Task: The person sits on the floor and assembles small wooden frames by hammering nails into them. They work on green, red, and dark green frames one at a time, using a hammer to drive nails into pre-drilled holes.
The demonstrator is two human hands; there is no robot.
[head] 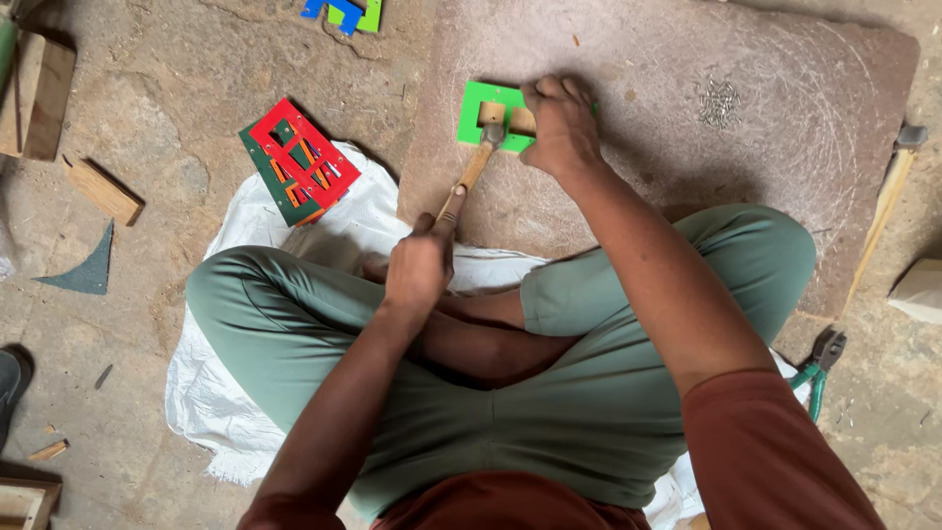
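Head view: at the far left we see wooden offcuts (103, 189) and a dark triangular scrap (86, 271) lying on the stone floor (177, 88). Next comes a stack of flat painted cutouts (297, 160), a red piece with slotted openings on top of a dark green one, resting at the edge of a white woven sheet (211, 393). We sit cross-legged on that sheet in green trousers.

Our left hand (420, 267) is wrapped tight around the lower end of a hammer (473, 169) with a wooden handle; its metal head sits over the workpiece. That workpiece, a bright green frame (475, 116), is a flat square with a rectangular opening through which bare wood shows. It lies on a reddish stone slab (628, 196), near the slab's left side. Our right hand (561, 126) presses down on the frame's right part, fingers curled together over it; we cannot tell whether they pinch anything small.

Further right, a small heap of nails (719, 101) rests on the slab, well apart from the frame. Green-handled pliers (820, 365) lie beside our right knee.
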